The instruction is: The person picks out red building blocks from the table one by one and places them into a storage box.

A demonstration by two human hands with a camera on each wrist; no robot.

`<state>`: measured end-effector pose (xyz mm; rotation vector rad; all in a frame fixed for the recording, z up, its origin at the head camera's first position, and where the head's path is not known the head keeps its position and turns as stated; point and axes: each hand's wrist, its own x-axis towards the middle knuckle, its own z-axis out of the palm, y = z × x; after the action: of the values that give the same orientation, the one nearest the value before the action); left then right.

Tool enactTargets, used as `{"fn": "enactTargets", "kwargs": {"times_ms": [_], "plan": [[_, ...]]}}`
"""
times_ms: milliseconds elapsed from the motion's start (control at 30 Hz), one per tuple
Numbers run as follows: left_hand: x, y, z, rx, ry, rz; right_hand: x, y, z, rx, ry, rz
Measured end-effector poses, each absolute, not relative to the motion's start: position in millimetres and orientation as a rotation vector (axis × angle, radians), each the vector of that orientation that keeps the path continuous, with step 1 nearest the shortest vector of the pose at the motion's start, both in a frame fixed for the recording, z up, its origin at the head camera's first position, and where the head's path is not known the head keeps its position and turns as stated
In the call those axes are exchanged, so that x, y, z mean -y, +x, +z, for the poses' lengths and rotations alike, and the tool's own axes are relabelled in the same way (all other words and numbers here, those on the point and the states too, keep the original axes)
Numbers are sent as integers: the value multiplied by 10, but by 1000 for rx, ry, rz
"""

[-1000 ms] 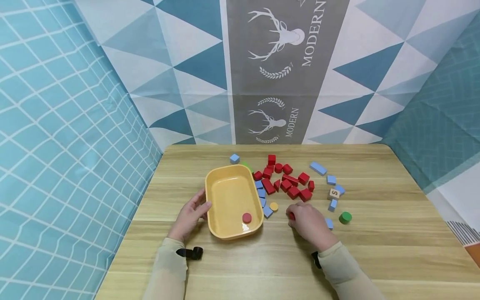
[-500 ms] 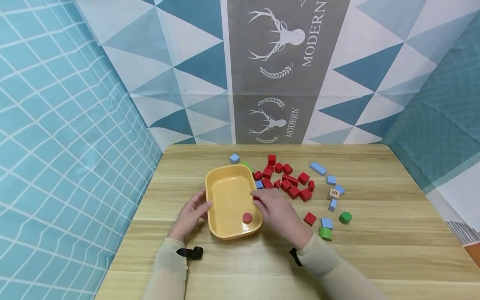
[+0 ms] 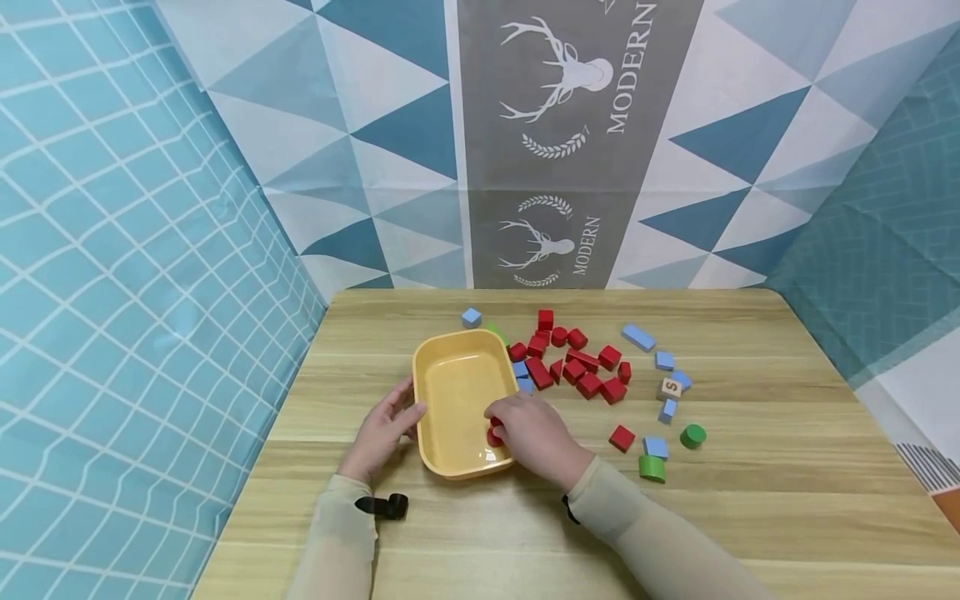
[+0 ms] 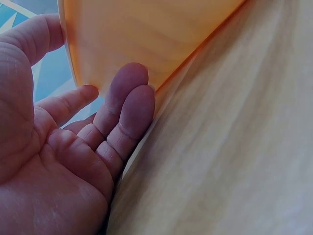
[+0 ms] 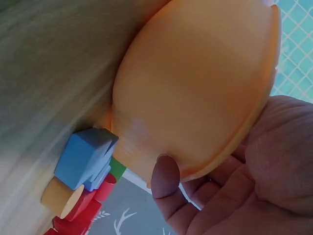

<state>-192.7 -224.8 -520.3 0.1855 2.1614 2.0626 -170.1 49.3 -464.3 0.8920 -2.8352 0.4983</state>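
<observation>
A yellow plastic tub (image 3: 457, 375) stands on the table in front of me. My left hand (image 3: 381, 433) holds its left side, thumb at the rim; in the left wrist view the fingertips (image 4: 137, 111) lie against the outer wall. Over the tub's right rim reaches my right hand (image 3: 538, 440), pinching a small red block (image 3: 496, 422) inside. Just below that block a round red block (image 3: 492, 437) lies on the tub floor, partly covered by the fingers. From the right wrist, the tub wall (image 5: 190, 78) hides the held block.
Several red blocks (image 3: 588, 384) lie in a group right of the tub, with blue blocks (image 3: 525, 387) along its right side. Farther right are a lettered wooden cube (image 3: 671, 388), a green cylinder (image 3: 693, 436), a red block (image 3: 622, 438) and a green arched block (image 3: 652, 468).
My right hand has moved left with the red block, from the table over the rim into the tub. A red block and a green block it had covered now show. The left hand stays put.
</observation>
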Motion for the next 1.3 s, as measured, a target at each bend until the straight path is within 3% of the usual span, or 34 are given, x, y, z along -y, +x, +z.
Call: {"fn": "enactTargets", "kwargs": {"times_ms": [767, 900, 1133, 1300], "plan": [[2239, -1935, -5165, -2164, 194, 2044, -561, -1657, -4708, 2679, 880, 531], [2212, -1902, -5095, -2154, 200, 2041, -814, -1610, -4617, 2663, 807, 451], [2219, -1936, -5185, -2184, 188, 2025, -1586, -1429, -4466, 2956, 444, 322], [2239, -1952, -5244, -2212, 190, 2029, -1896, -1325, -4509, 3109, 390, 240]]}}
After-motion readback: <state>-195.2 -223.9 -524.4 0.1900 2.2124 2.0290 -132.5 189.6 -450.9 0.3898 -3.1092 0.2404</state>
